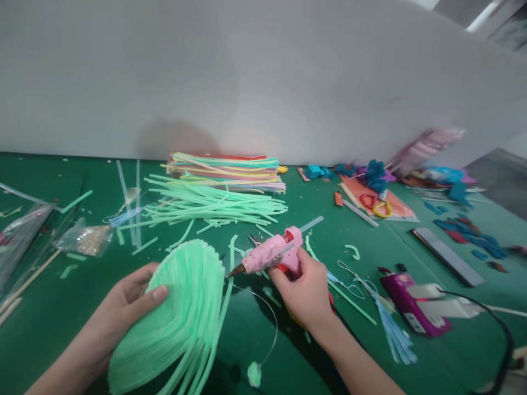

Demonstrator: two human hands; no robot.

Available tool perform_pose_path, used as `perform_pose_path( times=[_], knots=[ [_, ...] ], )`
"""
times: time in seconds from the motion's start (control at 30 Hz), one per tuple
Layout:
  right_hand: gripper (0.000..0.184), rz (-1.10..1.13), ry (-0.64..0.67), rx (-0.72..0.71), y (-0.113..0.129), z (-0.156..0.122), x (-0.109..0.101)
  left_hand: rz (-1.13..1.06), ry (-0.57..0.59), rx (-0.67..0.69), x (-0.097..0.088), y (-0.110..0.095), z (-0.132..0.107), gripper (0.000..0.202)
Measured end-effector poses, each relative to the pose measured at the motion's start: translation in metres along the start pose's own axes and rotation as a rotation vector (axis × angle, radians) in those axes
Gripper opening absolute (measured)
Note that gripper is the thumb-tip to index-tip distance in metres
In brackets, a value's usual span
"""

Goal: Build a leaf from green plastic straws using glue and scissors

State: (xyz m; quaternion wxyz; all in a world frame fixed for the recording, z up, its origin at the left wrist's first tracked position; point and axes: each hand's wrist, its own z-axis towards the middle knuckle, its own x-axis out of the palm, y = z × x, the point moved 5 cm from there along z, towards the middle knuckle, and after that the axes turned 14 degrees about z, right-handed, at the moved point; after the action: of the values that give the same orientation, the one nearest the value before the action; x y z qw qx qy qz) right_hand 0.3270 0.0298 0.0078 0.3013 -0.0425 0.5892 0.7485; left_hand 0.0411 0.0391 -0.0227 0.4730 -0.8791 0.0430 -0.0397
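My left hand [123, 307] grips a fan-shaped piece made of light green straws [181, 318] glued side by side, thumb on its upper face. My right hand [307, 293] is wrapped around the handle of a pink glue gun [272, 252], whose brown nozzle points left and almost touches the right edge of the green piece. A thin glue thread hangs from the nozzle down to a small green blob [254, 374] on the green table [61, 329].
A loose heap of green straws [206, 203] and a stack of coloured straws [226, 170] lie behind the hands. Plastic bags [82, 238] sit at left. Foam scraps, scissors [376, 204], a dark strip [447, 255] and a purple power strip [415, 307] lie at right.
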Motion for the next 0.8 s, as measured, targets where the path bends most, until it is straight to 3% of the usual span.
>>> perform_pose_path(
  times=[0.1,0.23,0.4,0.8],
  knots=[
    [0.016,-0.010,-0.002,-0.015,0.001,0.000,0.000,0.007,0.043,0.006,0.002,0.000,0.000,0.063],
    [0.014,-0.008,0.001,-0.018,0.002,0.000,0.000,-0.011,0.000,0.021,-0.001,0.001,0.003,0.057],
    [0.012,-0.014,0.010,-0.024,0.002,0.001,0.000,0.014,0.083,-0.004,-0.009,0.011,0.013,0.061],
    [0.016,-0.052,-0.022,-0.061,0.001,0.002,-0.002,-0.003,0.068,-0.023,-0.009,0.012,0.013,0.056]
  ],
)
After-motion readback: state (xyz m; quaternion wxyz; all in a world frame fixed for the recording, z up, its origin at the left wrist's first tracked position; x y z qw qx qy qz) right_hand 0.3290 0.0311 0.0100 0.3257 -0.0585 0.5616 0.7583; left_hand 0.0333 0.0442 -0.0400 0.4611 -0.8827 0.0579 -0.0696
